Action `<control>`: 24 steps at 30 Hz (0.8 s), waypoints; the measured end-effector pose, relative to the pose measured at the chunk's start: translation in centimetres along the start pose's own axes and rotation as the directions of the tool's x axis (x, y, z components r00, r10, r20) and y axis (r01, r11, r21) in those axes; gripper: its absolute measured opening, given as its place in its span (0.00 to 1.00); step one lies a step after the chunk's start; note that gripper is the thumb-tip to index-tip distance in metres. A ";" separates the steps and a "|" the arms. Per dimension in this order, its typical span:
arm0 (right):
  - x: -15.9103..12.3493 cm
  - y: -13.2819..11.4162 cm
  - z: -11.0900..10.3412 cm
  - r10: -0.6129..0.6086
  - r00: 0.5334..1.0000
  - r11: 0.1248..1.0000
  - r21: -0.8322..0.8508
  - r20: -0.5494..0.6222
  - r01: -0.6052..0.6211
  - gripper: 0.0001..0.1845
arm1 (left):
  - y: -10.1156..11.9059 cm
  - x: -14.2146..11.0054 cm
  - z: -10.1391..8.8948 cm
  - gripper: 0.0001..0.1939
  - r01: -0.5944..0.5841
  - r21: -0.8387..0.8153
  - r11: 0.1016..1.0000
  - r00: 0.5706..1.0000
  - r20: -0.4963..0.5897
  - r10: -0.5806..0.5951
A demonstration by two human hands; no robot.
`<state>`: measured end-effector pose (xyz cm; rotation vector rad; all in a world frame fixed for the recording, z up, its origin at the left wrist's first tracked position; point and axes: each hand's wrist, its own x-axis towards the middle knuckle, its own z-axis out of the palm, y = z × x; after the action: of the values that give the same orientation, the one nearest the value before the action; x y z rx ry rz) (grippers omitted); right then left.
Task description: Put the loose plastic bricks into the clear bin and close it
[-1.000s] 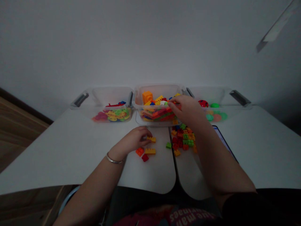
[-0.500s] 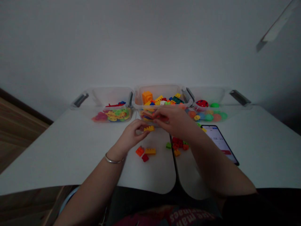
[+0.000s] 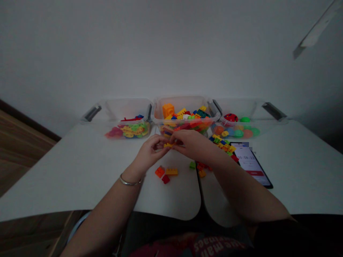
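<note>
From the head cam, both hands are up close together over the white desk [image 3: 80, 171]. The left hand [image 3: 148, 154] pinches a small yellow toy brick [image 3: 168, 145], and the right hand [image 3: 191, 142] is curled in tight against it, though I can't tell if it's gripping too. The brick's just in front of the middle clear plastic tub [image 3: 184, 107], with a loose orange brick [image 3: 159, 172] on the desk below the hands and a phone [image 3: 250, 163] off to the right.
</note>
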<state>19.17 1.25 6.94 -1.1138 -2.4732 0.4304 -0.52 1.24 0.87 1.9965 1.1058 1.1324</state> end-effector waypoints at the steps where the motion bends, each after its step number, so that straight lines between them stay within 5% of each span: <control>1: 0.1 0.1 0.1 -0.005 1.000 1.000 0.011 -0.002 0.005 0.06 | 0.0 0.0 0.0 0.12 0.003 -0.004 1.000 1.000 0.000 -0.003; 7: 0.1 0.2 -0.7 -0.022 0.999 0.999 0.028 0.030 0.021 0.08 | 0.1 -0.2 0.2 0.13 0.082 -0.138 0.987 0.997 0.027 -0.079; 11: -0.8 0.9 -2.5 -0.027 0.991 1.000 0.007 -0.132 0.028 0.08 | 0.2 -0.5 0.1 0.14 0.137 -0.182 0.974 0.987 0.104 -0.120; 18: -2.3 3.2 -5.7 0.065 0.835 0.982 -0.115 -0.547 -0.151 0.09 | -0.2 -0.8 -0.1 0.11 0.146 -0.064 0.987 0.976 0.169 -0.133; 21: -2.6 4.1 -6.5 0.092 0.797 0.952 -0.182 -0.597 -0.246 0.11 | -0.4 -0.8 -0.1 0.11 0.153 -0.027 0.988 0.975 0.166 -0.147; 24: -2.6 4.8 -6.6 0.120 0.809 0.921 -0.240 -0.575 -0.308 0.13 | -0.7 -0.8 -0.2 0.12 0.184 -0.012 0.983 0.958 0.225 -0.176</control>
<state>26.90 3.05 10.10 -1.4200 -1.9397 -0.2371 -1.20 0.91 0.16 1.8998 1.1176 0.8063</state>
